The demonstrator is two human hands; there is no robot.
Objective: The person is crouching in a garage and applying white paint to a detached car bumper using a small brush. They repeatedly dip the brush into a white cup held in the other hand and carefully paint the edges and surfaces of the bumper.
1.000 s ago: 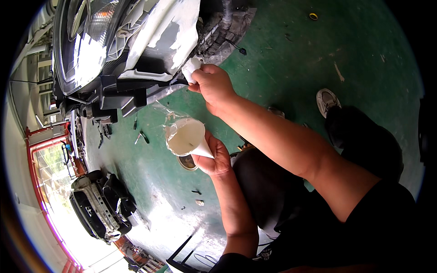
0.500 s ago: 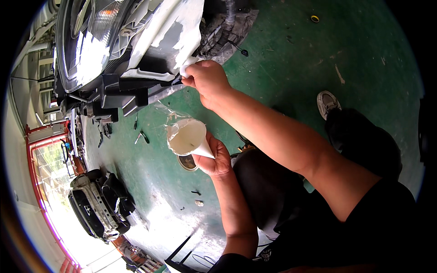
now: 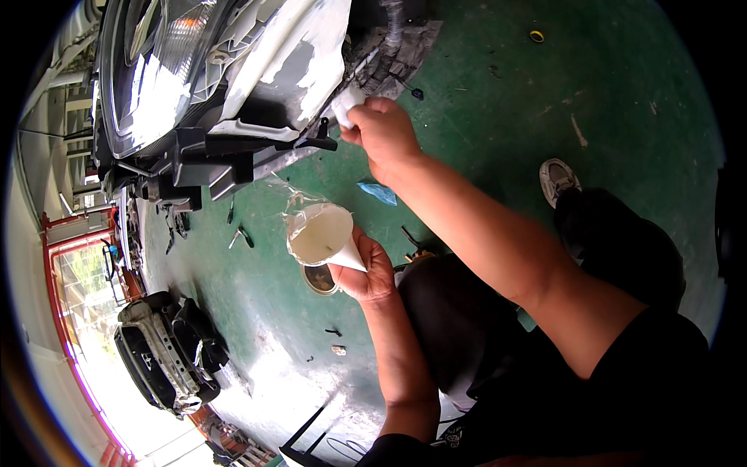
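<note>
My left hand [image 3: 369,268] is closed around a white paper cup [image 3: 348,253], tilted so that its mouth shows. Torn clear film [image 3: 299,206] sticks up at its rim, and something pale coats the inside. Pinched in the fingers of my right hand [image 3: 387,138] is a soft white wad [image 3: 347,106], cotton or cloth, I cannot tell which. It sits just off the lower right edge of a car's fender panel [image 3: 292,66], which is patched white and grey. Left of that panel is the headlight [image 3: 159,78].
Black brackets [image 3: 202,159] jut out under the headlight. On the green floor [image 3: 498,132] are an open tin [image 3: 319,280], pliers [image 3: 244,237], a blue scrap [image 3: 377,192] and a yellow ring [image 3: 537,36]. A removed bumper part [image 3: 163,354] stands at the lower left.
My right hand has moved right with the white wad, away from the panel's lower edge. A blue scrap on the floor now shows below my wrist. The left hand and cup stay nearly still.
</note>
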